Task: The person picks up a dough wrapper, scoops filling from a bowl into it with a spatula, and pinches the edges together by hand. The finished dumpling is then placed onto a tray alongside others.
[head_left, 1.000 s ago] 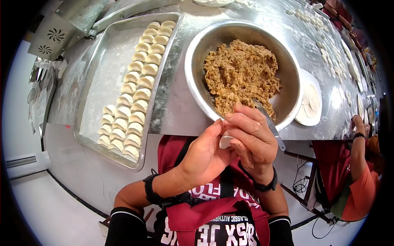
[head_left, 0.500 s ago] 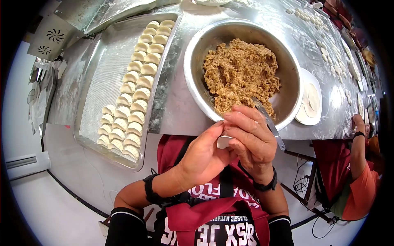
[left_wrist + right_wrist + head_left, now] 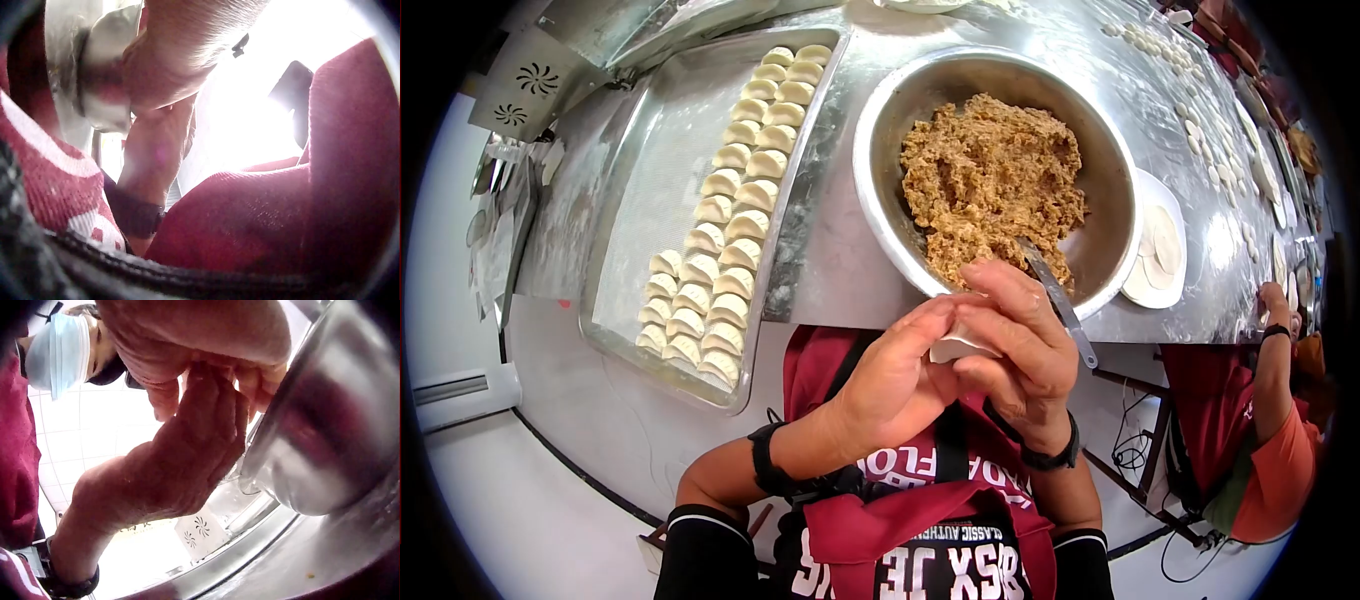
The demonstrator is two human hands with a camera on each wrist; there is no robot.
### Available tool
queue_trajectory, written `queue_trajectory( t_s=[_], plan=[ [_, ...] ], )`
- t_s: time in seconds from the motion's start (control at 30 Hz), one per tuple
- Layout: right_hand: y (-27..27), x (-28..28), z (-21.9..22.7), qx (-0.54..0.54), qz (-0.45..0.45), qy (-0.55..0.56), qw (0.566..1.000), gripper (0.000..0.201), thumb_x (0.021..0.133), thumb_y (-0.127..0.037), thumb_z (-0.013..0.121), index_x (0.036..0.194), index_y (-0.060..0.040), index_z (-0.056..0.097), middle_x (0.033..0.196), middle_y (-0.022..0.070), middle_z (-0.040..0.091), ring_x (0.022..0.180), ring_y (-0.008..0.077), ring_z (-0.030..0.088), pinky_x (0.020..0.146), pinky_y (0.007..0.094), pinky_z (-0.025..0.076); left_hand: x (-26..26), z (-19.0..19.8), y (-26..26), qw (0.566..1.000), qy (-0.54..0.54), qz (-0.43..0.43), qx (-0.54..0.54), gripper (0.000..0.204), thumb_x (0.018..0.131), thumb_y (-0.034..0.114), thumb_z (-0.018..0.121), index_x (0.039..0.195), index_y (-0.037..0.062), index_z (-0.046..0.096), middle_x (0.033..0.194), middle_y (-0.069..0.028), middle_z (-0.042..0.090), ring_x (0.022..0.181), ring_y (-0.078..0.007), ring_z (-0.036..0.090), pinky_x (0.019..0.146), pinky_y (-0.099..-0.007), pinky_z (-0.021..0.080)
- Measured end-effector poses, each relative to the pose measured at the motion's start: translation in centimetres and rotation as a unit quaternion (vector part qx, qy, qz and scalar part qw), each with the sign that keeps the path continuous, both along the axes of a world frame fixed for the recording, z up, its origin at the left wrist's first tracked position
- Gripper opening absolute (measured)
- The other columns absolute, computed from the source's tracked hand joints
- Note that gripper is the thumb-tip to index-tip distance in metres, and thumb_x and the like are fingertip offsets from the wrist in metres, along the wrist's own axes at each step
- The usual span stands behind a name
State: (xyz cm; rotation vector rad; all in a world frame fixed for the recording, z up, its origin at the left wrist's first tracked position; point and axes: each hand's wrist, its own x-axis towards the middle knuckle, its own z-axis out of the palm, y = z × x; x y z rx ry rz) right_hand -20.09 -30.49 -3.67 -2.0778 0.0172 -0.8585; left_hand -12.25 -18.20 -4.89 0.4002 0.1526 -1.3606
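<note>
A white dough wrapper (image 3: 962,347) is held between the two hands, just below the near rim of the steel bowl (image 3: 870,200). The left hand (image 3: 897,375) pinches its left side, palm up. Curled around its right side are the fingers of the right hand (image 3: 1022,352). Brown filling (image 3: 990,180) lies in the bowl, and a metal spatula (image 3: 1062,308) leans over the bowl's near right edge. The right wrist view shows the left hand (image 3: 181,450) meeting the right hand (image 3: 200,331); the wrapper cannot be made out there.
On the left stands a metal tray (image 3: 625,200) with rows of folded dumplings (image 3: 745,222). Right of the bowl, a white plate (image 3: 1145,290) holds flat wrappers (image 3: 1162,240). Small dough pieces (image 3: 1200,140) lie on the floured table at the right. Another person (image 3: 1280,440) is at the far right.
The right hand's fingers have spread and shifted slightly, and more of the wrapper shows between the hands. The left fingertips have moved a little to the right.
</note>
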Motion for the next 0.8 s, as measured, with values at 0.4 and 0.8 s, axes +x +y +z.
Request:
queue_trajectory(
  t_s=[0.4,0.8],
  plan=[
    [0.0,-1.5,0.7,0.046,0.044,0.079,0.995,0.025,0.063,-0.004,0.073,0.088,-0.0046,0.066,0.113,0.0163,0.057,0.106,0.0327,0.054,0.087,0.0379,0.044,-0.1,1.2,-0.1,0.995,-0.077,-0.065,-0.010,0.051,0.098,0.035,0.026,0.125,-0.0054,0.041,0.115,-0.0097,0.053,0.106,-0.0163,0.051,0.094,-0.0300,0.040],
    [-0.7,-1.9,1.1,0.002,0.086,0.130,0.988,0.025,0.056,-0.001,0.074,0.080,-0.0055,0.066,0.117,0.0148,0.055,0.109,0.0329,0.051,0.088,0.0371,0.043,-0.3,1.2,-0.3,0.986,-0.118,-0.116,0.009,0.058,0.098,0.042,0.023,0.126,-0.0061,0.038,0.119,-0.0123,0.050,0.106,-0.0185,0.052,0.091,-0.0332,0.043]
  ],
)
